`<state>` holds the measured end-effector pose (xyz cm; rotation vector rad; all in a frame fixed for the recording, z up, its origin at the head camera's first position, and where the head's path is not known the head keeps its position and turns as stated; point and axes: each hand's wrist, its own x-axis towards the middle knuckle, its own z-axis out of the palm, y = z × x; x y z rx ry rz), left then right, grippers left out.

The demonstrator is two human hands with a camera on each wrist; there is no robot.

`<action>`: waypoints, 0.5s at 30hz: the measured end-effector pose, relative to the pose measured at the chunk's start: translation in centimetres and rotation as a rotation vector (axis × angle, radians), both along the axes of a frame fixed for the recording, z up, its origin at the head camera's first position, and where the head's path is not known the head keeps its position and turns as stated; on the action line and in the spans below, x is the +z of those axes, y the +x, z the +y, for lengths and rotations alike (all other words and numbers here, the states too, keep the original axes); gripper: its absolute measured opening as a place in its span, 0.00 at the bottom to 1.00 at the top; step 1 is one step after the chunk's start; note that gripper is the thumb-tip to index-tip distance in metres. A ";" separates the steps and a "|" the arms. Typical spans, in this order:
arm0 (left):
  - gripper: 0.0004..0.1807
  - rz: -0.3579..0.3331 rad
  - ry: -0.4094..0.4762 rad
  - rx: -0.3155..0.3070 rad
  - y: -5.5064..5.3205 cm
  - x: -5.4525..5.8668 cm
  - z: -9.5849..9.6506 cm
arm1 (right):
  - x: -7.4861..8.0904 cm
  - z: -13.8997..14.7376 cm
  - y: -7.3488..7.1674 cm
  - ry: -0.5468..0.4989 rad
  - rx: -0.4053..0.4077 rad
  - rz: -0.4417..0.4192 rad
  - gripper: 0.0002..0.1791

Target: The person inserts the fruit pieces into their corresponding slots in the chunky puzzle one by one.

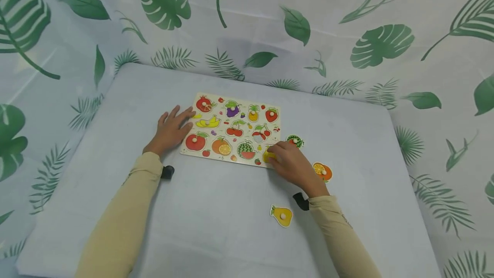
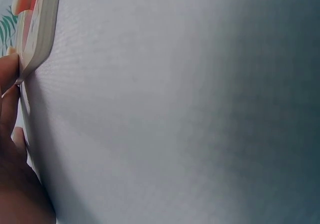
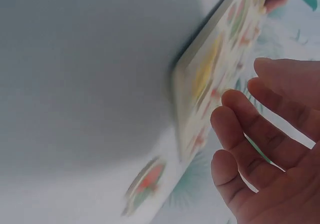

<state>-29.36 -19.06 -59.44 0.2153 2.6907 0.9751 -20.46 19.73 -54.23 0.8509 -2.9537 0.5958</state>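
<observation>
A wooden fruit puzzle board [image 1: 216, 156] with knobbed pieces lies on the white table. My left hand [image 1: 170, 131] rests at its left side, fingers spread, with fingertips and thumb touching the edge. In the left wrist view the thumb [image 2: 9, 71] meets the board's corner. My right hand [image 1: 291, 164] hovers at the board's near right corner, over a yellow shape [image 3: 207, 71]. Its fingers are loosely bent and hold nothing in the right wrist view. Just right of the board lies a watermelon piece [image 1: 295, 141], partly behind the right hand.
An orange piece [image 1: 322, 172] lies beside my right wrist. Closer to me is a yellow pear piece [image 1: 283, 216] with a pale knob. Small black devices sit at both wrists. A leaf-patterned cloth [image 1: 247, 16] hangs behind and beside the table [image 1: 216, 226].
</observation>
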 end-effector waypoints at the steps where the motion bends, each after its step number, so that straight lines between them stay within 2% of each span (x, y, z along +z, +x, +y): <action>1: 0.30 -0.001 -0.002 0.003 0.0 0.0 -0.1 | 0.0 0.5 0.1 0.000 -0.009 0.003 0.12; 10: 0.30 0.006 -0.005 0.016 0.0 0.0 -0.4 | 0.3 5.4 1.6 0.036 -0.155 -0.028 0.14; 15: 0.30 0.015 0.008 -0.002 -0.1 -0.3 -0.5 | 0.1 7.6 2.6 0.045 -0.224 -0.036 0.12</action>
